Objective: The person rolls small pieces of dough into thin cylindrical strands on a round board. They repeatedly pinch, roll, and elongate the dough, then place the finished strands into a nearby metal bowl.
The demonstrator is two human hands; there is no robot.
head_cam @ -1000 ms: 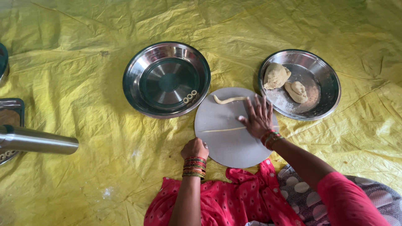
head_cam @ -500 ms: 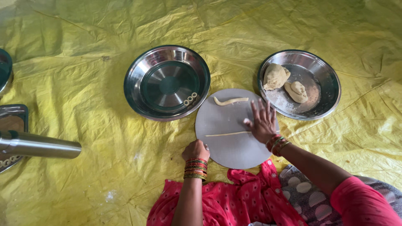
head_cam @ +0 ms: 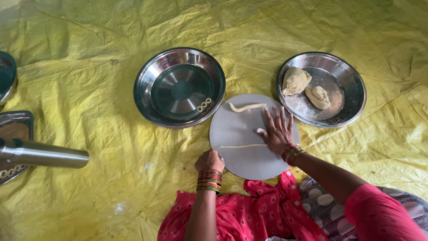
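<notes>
My right hand point(head_cam: 278, 130) lies flat, fingers spread, on the round board point(head_cam: 236, 127), palm over the right end of the thin dough rope point(head_cam: 240, 146). My left hand point(head_cam: 209, 160) is clenched on the board's near-left rim. Uneven pressure could snap the rope; it could also roll off the board onto the yellow sheet point(head_cam: 89, 89).

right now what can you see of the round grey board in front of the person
The round board is a flat, smooth grey disc lying on the yellow sheet between two steel dishes. A thin dough strand crosses it and a short curved piece lies near its far edge. The right hand presses flat on it; the left hand grips its near-left rim.
</notes>
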